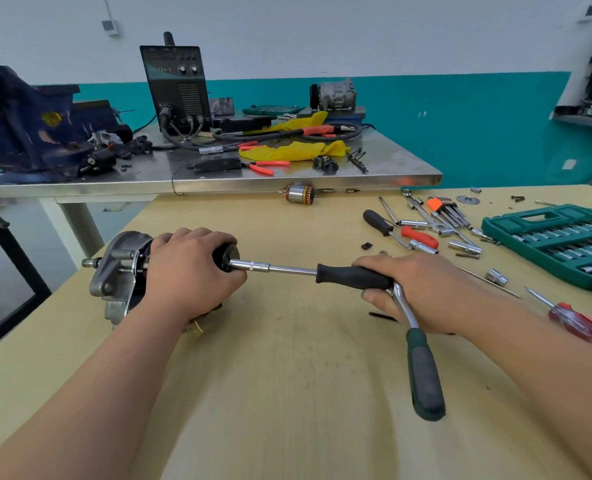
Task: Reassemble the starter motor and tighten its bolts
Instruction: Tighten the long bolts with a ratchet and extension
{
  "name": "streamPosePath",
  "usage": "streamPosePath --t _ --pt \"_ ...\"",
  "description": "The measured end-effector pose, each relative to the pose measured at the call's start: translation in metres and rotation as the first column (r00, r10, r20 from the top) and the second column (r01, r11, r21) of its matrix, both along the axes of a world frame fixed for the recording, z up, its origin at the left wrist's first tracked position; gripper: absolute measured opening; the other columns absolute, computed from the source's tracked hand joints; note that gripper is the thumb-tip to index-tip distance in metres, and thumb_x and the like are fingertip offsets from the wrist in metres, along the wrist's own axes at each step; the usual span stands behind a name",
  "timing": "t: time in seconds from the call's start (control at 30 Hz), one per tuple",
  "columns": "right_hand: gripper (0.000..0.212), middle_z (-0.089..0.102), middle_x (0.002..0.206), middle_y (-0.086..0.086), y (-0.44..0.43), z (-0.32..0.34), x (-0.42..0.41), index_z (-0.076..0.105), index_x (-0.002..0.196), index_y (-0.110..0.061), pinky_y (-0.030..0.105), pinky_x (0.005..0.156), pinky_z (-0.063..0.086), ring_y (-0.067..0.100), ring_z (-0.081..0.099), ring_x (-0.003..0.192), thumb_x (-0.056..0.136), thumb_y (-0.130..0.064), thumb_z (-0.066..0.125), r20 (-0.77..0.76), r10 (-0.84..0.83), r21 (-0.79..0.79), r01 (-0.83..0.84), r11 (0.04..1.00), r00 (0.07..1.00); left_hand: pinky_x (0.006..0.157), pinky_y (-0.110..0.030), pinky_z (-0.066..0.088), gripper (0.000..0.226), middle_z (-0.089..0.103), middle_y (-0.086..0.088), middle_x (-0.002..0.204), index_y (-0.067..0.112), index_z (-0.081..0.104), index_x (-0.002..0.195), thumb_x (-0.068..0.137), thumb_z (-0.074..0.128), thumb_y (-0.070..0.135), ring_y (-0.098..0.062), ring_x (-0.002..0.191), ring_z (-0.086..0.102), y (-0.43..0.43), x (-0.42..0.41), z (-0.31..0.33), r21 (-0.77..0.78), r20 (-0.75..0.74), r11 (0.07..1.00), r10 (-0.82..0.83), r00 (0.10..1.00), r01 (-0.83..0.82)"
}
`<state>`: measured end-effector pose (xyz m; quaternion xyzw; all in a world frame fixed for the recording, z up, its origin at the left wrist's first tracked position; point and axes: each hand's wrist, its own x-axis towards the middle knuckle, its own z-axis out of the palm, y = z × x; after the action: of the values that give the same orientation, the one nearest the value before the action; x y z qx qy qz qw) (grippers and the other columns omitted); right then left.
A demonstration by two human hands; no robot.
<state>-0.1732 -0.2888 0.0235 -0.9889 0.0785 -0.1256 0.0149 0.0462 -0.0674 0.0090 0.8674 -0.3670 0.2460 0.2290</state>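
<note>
Head view: left grip (187, 271) holds starter motor (116, 271), right grip (422, 289) holds socket driver (351, 276); green case (504, 224) holds sockets (564, 234).

The left grip (187, 271) wraps the starter motor (121, 271) and hides most of its dark body. At the motor's right end, the bolt under the driver (350, 277) tip is out of sight. Further right of the motor, the right grip (422, 289) covers the spot where the ratchet (424, 375) meets the driver's handle. Far right of the motor, the picture's edge cuts off the socket case (551, 237). Behind and to the left of the motor, the edge also cuts off the vise (17, 126).
</note>
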Motion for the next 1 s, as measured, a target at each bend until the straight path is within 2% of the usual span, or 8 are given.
streamPosePath --t 0.13,0.3,0.47,0.6,0.73,0.83,0.9,1.0 --pt "0.041 0.067 0.104 -0.017 -0.004 0.003 0.003 0.05 0.132 -0.041 0.03 0.082 0.049 0.006 0.058 0.088 0.092 -0.046 0.054 0.135 0.052 0.012 -0.054 0.998 0.99 0.094 -0.039 0.033 0.025 0.066 0.011 0.089 0.031 0.07 0.098 0.074 0.071 0.033 -0.02 0.09 0.055 -0.001 -0.001 0.002 0.023 -0.005 1.0 -0.002 1.0 0.002" --pt "0.012 0.066 0.084 -0.014 0.001 -0.001 0.004 0.066 0.097 -0.037 0.009 0.066 0.043 -0.002 0.056 0.084 0.091 -0.036 0.055 0.199 0.116 0.527 -0.206 0.825 0.973 0.093 -0.041 0.035 0.036 0.065 0.011 0.087 0.031 0.071 0.095 0.066 0.056 0.045 -0.021 0.089 0.056 -0.004 -0.004 0.003 0.08 -0.007 0.997 -0.006 1.0 0.006" --pt "0.011 0.053 0.062 -0.026 -0.005 -0.009 -0.003 0.059 0.083 -0.035 0.009 0.055 0.035 -0.005 0.049 0.061 0.094 -0.034 0.059 0.113 0.14 0.627 -0.18 0.758 0.984 0.093 -0.042 0.034 0.027 0.065 0.011 0.089 0.031 0.071 0.094 0.069 0.068 0.041 -0.02 0.089 0.055 -0.01 -0.008 0.004 0.162 0.0 0.987 -0.006 1.0 0.006" --pt "0.012 0.054 0.071 -0.017 -0.01 -0.009 -0.003 0.062 0.089 -0.033 0.013 0.058 0.037 -0.003 0.05 0.065 0.087 -0.044 0.059 0.085 0.128 0.628 -0.153 0.763 0.988 0.093 -0.043 0.033 0.029 0.066 0.01 0.09 0.031 0.071 0.094 0.068 0.067 0.042 -0.021 0.089 0.055 -0.012 -0.008 0.002 0.153 0.0 0.988 0.007 1.0 -0.007" --pt "0.01 0.061 0.073 -0.03 -0.042 0.004 -0.019 0.061 0.101 -0.039 0.005 0.054 0.041 -0.014 0.055 0.068 0.093 -0.032 0.06 0.198 -0.062 0.568 -0.062 0.821 0.978 0.093 -0.044 0.036 0.022 0.067 0.007 0.092 0.027 0.071 0.092 0.077 0.069 0.043 -0.021 0.09 0.057 -0.025 -0.008 0.002 0.083 -0.011 0.996 0.012 1.0 -0.012" --pt "0.017 0.041 0.046 -0.006 -0.079 0.004 -0.035 0.062 0.095 -0.018 0.025 0.039 0.034 0.016 0.035 0.039 0.098 -0.032 0.052 0.169 -0.41 0.906 0.023 0.423 0.896 0.087 -0.043 0.04 0.024 0.067 0.003 0.095 0.023 0.072 0.095 0.081 0.068 0.042 -0.023 0.091 0.057 -0.048 -0.021 -0.001 0.078 0.02 0.996 -0.054 0.998 0.053" --pt "0.033 0.033 0.046 -0.002 -0.093 0.001 -0.041 0.059 0.093 -0.009 0.024 0.039 0.03 0.014 0.025 0.035 0.101 -0.038 0.045 0.015 -0.442 0.989 0.05 0.136 0.897 0.093 -0.045 0.041 0.042 0.063 -0.002 0.112 0.021 0.067 0.117 0.082 0.068 0.044 -0.028 0.105 0.055 -0.066 -0.033 -0.005 0.097 0.02 0.992 -0.088 0.996 0.085" --pt "0.048 0.034 0.047 -0.002 -0.1 -0.004 -0.044 0.065 0.093 -0.001 0.022 0.039 0.029 0.013 0.026 0.036 0.1 -0.042 0.041 -0.131 -0.307 0.986 0.155 0.056 0.943 0.102 -0.049 0.039 0.064 0.054 -0.01 0.133 0.014 0.05 0.139 0.085 0.068 0.045 -0.033 0.119 0.047 -0.089 -0.05 -0.004 0.081 0.117 0.971 -0.232 0.966 0.224"
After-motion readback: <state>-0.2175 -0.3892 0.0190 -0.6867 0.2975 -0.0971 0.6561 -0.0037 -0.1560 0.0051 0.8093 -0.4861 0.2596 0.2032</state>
